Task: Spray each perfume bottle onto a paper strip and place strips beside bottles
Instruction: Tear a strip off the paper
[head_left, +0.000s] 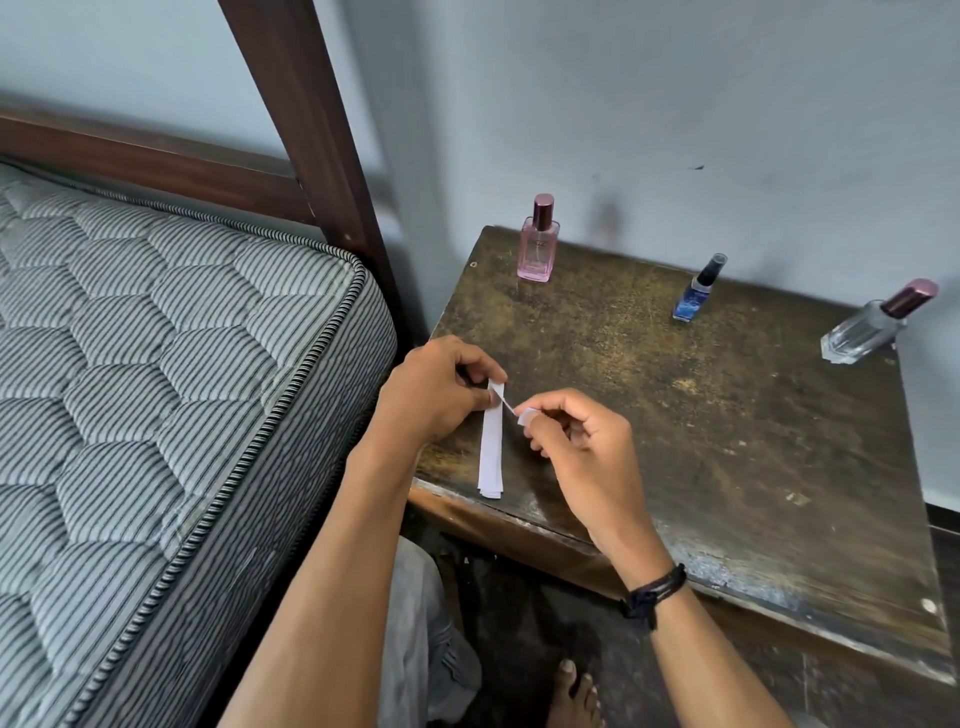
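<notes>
White strips (491, 447) hang in a small stack from my left hand (436, 389), whose thumb and forefinger pinch the upper end, over the near-left corner of the table (727, 441). I cannot tell whether the lower end touches the wood. My right hand (576, 441) has its fingers curled and pinches the tip of the top strip (527, 414), bending it away from the rest.

I read this as the opening step: one strip is being separated and nothing has been sprayed. No strip lies beside a bottle yet. Three bottles stand along the far side, well apart from each other and from my hands: the pink bottle (538, 244) at the left, the blue bottle (696, 293) in the middle and the clear bottle (872, 327) near the right edge. All three look capped.

Next I would want a light pull with the right hand while the left pinch stays firm, so that only one sheet comes away. After that the stack needs setting down, freeing a hand to uncap a bottle, probably the pink one.
</notes>
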